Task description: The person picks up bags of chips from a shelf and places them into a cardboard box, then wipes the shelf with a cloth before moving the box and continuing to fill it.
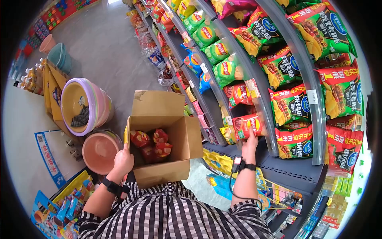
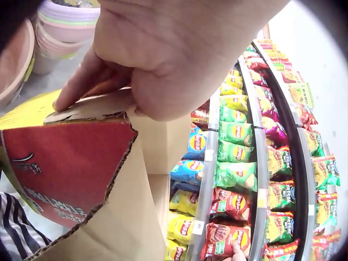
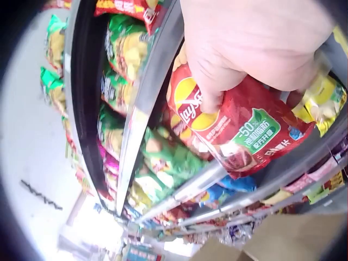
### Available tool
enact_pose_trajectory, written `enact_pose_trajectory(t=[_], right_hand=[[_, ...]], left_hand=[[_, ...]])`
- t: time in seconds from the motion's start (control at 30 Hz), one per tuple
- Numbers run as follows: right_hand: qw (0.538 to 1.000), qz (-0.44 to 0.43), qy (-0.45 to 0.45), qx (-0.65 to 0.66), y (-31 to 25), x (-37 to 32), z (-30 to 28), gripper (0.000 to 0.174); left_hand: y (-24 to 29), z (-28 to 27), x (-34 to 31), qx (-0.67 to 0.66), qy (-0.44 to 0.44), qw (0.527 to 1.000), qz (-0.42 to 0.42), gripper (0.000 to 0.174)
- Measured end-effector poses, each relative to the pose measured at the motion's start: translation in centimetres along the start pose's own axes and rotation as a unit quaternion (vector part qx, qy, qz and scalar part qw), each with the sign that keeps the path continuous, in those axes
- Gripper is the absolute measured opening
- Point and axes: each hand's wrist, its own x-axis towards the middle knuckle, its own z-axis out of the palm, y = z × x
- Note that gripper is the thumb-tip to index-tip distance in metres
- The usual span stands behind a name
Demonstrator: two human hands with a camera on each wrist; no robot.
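My left hand (image 1: 123, 161) grips the left wall of an open cardboard box (image 1: 161, 172), thumb and fingers over its edge. Several red chip bags (image 1: 162, 149) lie inside the box. In the left wrist view the box's printed red side (image 2: 65, 163) shows below the hand. My right hand (image 1: 249, 145) holds a red Lay's chip bag (image 1: 243, 126) at the shelf front. The right wrist view shows the thumb pressed on the front of this bag (image 3: 255, 130); the other fingers are mostly hidden. Another red chip bag (image 1: 237, 95) sits just behind it on the shelf.
Tiered shelves with green chip bags (image 1: 225, 69) and barbecue-flavour bags (image 1: 290, 105) rise on the right. Stacked plastic basins (image 1: 93, 89) and a pink tub (image 1: 101, 149) stand on the left. Grey floor (image 1: 115, 44) stretches ahead between them. A dark shelf ledge (image 1: 294, 169) lies below the right hand.
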Motion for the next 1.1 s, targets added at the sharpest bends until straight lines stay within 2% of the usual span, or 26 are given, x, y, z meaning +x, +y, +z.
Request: enact_pose_trajectory(t=[0.07, 0.13, 0.17, 0.27, 0.33, 0.4, 0.43, 0.47, 0.53, 0.6, 0.67, 0.7, 0.73, 0.77, 0.8, 0.83, 0.9, 0.93, 1.0, 1.07, 1.1], right_hand=[[0.998, -0.034, -0.035, 0.026, 0.3, 3.3, -0.4, 0.043], [0.992, -0.124, -0.023, 0.012, 0.8, 6.4, -0.6, 0.045], [0.99, -0.138, -0.016, -0.003, 0.0, 6.2, 0.1, 0.048], [0.99, -0.128, -0.023, -0.057, -1.0, 5.3, 2.1, 0.049], [0.991, -0.103, -0.043, -0.075, 0.7, 7.6, 1.3, 0.053], [0.992, -0.023, 0.012, -0.121, 1.0, 7.9, 1.2, 0.06], [0.989, -0.036, 0.019, -0.145, 2.1, 9.6, 0.2, 0.063], [0.986, -0.069, 0.048, -0.143, 3.0, 9.9, -0.3, 0.051], [0.976, -0.011, 0.117, -0.183, 3.2, 7.6, -0.9, 0.037], [0.969, -0.122, 0.132, -0.167, 3.5, 2.8, 1.4, 0.031], [0.962, -0.213, -0.013, -0.168, 3.8, -4.7, 5.2, 0.019], [0.949, -0.179, -0.134, -0.221, 4.1, -7.0, 6.4, 0.021], [0.898, -0.175, -0.263, -0.306, 5.7, -7.6, 7.4, 0.021], [0.838, -0.086, -0.396, -0.366, 5.0, -9.9, 9.6, 0.024], [0.769, -0.049, -0.469, -0.431, 6.0, -11.2, 10.9, 0.033], [0.655, -0.097, -0.544, -0.516, 6.9, -11.6, 12.0, 0.04], [0.557, -0.16, -0.575, -0.577, 11.5, -11.0, 12.8, 0.046], [0.56, -0.155, -0.575, -0.576, 13.0, -10.9, 13.0, 0.046], [0.441, -0.243, -0.618, -0.604, 15.1, -11.2, 13.4, 0.046], [0.425, -0.259, -0.607, -0.62, 15.8, -12.3, 13.3, 0.048], [0.382, -0.217, -0.601, -0.668, 14.6, -13.3, 13.8, 0.047]], left_hand=[[0.4, -0.2, -0.3, -0.001, 0.011, 1.0, 0.01, 0.053], [0.8, -0.5, -0.5, -0.001, 0.022, 1.0, 0.018, 0.053], [1.0, -0.7, -0.7, 0.001, 0.026, 0.999, 0.023, 0.053], [1.5, -1.0, -0.9, 0.0, 0.034, 0.999, 0.034, 0.054], [1.7, -1.1, -1.1, -0.003, 0.037, 0.999, 0.038, 0.054], [2.1, -1.1, -1.2, -0.018, 0.024, 0.999, 0.02, 0.054], [2.4, -1.3, -1.3, -0.014, 0.018, 1.0, 0.015, 0.055], [2.5, -1.2, -1.3, -0.018, 0.016, 1.0, 0.015, 0.055], [2.6, -1.0, -1.2, -0.025, 0.017, 0.999, 0.019, 0.054], [3.5, -1.4, -1.4, -0.018, 0.01, 1.0, 0.008, 0.054], [4.4, -1.6, -1.8, -0.02, 0.01, 1.0, 0.01, 0.054], [4.9, -1.8, -1.8, -0.005, 0.016, 0.999, 0.03, 0.054], [5.3, -1.9, -2.0, 0.009, 0.019, 0.999, 0.05, 0.054], [6.0, -2.0, -2.1, 0.034, 0.013, 0.998, 0.056, 0.054], [6.6, -2.2, -2.3, 0.037, 0.01, 0.998, 0.055, 0.054], [7.3, -2.5, -2.6, 0.043, 0.004, 0.997, 0.066, 0.054], [8.5, -3.2, -3.3, 0.065, -0.006, 0.993, 0.097, 0.055], [8.8, -3.2, -3.8, 0.069, -0.011, 0.993, 0.097, 0.055], [9.0, -3.0, -4.3, 0.067, 0.011, 0.986, 0.155, 0.057], [9.0, -3.1, -4.6, 0.076, 0.009, 0.983, 0.17, 0.059], [9.1, -3.2, -4.8, 0.067, 0.017, 0.982, 0.178, 0.057]])
